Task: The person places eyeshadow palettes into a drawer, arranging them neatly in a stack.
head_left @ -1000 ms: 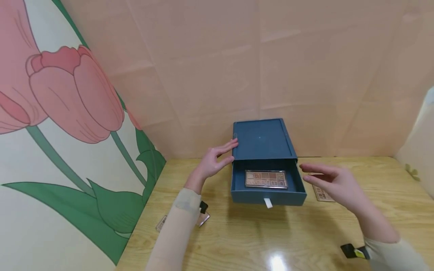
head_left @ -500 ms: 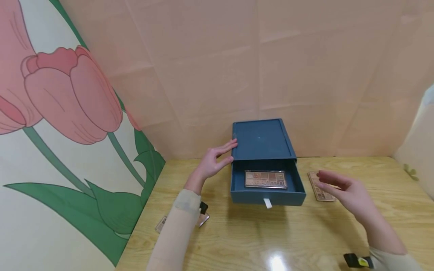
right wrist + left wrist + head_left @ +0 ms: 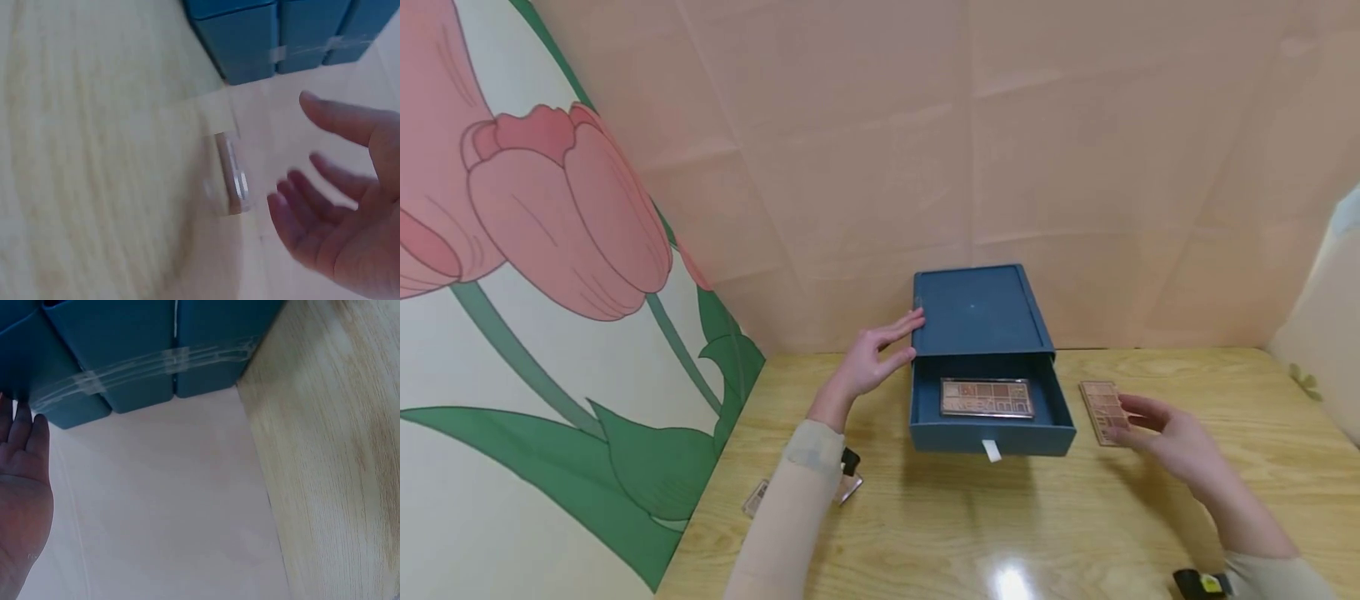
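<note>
A blue drawer box (image 3: pixel 977 312) stands on the table, its drawer (image 3: pixel 947 437) pulled out towards me. Inside the drawer lies an eyeshadow palette (image 3: pixel 987 398). My left hand (image 3: pixel 867 362) rests its straight fingertips on the left side of the box; in the left wrist view part of that hand (image 3: pixel 24 506) shows beside the box. Another eyeshadow palette (image 3: pixel 1097 408) lies on the table right of the box. My right hand (image 3: pixel 1172 437) is at its right edge, fingers loosely bent. In the right wrist view those fingers look apart from the palette (image 3: pixel 232 175).
Left, partly behind my left forearm, lie one palette (image 3: pixel 754 498) and another flat case (image 3: pixel 850 486). A white pull tab (image 3: pixel 992 451) hangs from the drawer front. A pinkish wall covering (image 3: pixel 850 167) rises behind the wooden table (image 3: pixel 970 525).
My right hand has moved right, away from the drawer's side, and lowered to the palette on the right. The left hand stays at the box.
</note>
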Demonstrator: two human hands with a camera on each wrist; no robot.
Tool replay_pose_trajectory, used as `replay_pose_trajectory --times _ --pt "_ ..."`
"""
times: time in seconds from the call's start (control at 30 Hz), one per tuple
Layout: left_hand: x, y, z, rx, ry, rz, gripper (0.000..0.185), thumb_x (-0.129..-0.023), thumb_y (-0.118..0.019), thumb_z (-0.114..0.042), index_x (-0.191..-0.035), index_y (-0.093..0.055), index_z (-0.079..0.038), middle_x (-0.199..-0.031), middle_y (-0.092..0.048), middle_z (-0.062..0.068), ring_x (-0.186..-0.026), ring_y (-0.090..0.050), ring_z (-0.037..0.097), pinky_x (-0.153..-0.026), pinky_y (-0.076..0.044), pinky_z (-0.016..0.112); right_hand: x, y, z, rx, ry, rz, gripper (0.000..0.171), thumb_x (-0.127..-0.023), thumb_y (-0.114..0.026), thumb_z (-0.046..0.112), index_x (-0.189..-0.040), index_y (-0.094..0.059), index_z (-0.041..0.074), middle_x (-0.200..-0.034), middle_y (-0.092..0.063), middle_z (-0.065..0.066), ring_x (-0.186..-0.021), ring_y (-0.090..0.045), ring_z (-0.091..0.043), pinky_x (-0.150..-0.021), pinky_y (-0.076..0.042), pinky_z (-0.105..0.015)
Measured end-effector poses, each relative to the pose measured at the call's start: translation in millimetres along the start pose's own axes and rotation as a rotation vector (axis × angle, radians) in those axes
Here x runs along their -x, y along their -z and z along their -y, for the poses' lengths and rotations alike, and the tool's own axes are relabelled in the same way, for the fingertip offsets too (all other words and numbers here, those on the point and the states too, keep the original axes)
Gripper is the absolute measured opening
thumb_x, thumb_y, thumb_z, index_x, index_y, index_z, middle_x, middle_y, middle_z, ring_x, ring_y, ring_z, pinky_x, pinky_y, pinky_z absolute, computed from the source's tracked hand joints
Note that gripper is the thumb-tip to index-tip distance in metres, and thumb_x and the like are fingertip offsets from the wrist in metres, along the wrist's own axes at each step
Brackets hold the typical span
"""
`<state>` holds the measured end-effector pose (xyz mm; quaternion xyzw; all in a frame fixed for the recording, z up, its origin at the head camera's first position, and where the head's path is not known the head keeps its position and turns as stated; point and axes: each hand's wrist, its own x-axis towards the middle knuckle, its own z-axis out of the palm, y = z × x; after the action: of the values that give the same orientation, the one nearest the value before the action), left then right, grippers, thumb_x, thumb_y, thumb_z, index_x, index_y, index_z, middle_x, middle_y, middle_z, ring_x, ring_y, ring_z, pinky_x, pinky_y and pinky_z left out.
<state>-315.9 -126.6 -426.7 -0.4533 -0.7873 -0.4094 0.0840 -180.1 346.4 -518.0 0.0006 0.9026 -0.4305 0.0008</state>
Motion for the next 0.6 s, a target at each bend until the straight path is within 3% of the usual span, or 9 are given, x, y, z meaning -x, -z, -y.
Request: replay_pose_trajectory --times 0.1,0.2,0.27,0.43,0.6 --pt "-1.8 -0.3 0.8 0.01 -0.006 -0.003 0.072 -0.109 -0.052 -0.061 -0.159 -0.054 -0.01 -0.168 -0.044 0.003 -0.156 -0.036 0.017 -0.125 -0.033 0.044 -3 -1 -6 0.011 -0.025 -0.013 0.088 -0.094 -0.085 0.037 -0.154 -0.043 -0.013 -0.149 -0.049 -0.042 -0.131 -0.053 -0.059 -0.083 -0.051 -0.021" --pt "-2.7 -0.5 1.6 0.016 -0.009 -0.004 0.072 -0.109 -0.052 -0.061 -0.158 -0.054 -0.009 -0.167 -0.044 0.004 -0.156 -0.036 0.017 -0.125 -0.033 0.044 -8 -3 -13 0.044 -0.081 0.002 0.099 -0.093 -0.086 0.041 -0.155 -0.035 -0.017 -0.15 -0.042 -0.046 -0.13 -0.05 -0.062 -0.096 -0.055 -0.048" --pt "-2.6 -0.6 2.1 0.015 -0.009 -0.002 0.072 -0.109 -0.052 -0.061 -0.158 -0.054 -0.008 -0.167 -0.044 0.004 -0.156 -0.036 0.017 -0.125 -0.033 0.044 -10 -5 -16 0.069 -0.114 0.028 0.107 -0.091 -0.086 0.045 -0.155 -0.029 -0.02 -0.149 -0.038 -0.048 -0.13 -0.048 -0.063 -0.1 -0.048 -0.066" --pt "-2.3 -0.6 2.1 0.015 -0.018 0.004 0.071 -0.11 -0.052 -0.059 -0.158 -0.054 -0.007 -0.168 -0.043 0.004 -0.156 -0.036 0.018 -0.125 -0.032 0.044 -15 -10 -24 0.086 -0.15 0.061 0.122 -0.086 -0.09 0.049 -0.152 -0.021 -0.028 -0.146 -0.037 -0.052 -0.127 -0.049 -0.063 -0.104 -0.043 -0.071" --pt "0.5 1.3 2.4 0.033 -0.023 -0.006 0.072 -0.109 -0.051 -0.06 -0.158 -0.054 -0.007 -0.168 -0.043 0.005 -0.156 -0.036 0.019 -0.125 -0.033 0.046 -19 -12 -28 0.106 -0.125 0.056 0.119 -0.087 -0.089 0.049 -0.148 -0.026 -0.03 -0.14 -0.046 -0.05 -0.122 -0.056 -0.058 -0.101 -0.048 -0.066"
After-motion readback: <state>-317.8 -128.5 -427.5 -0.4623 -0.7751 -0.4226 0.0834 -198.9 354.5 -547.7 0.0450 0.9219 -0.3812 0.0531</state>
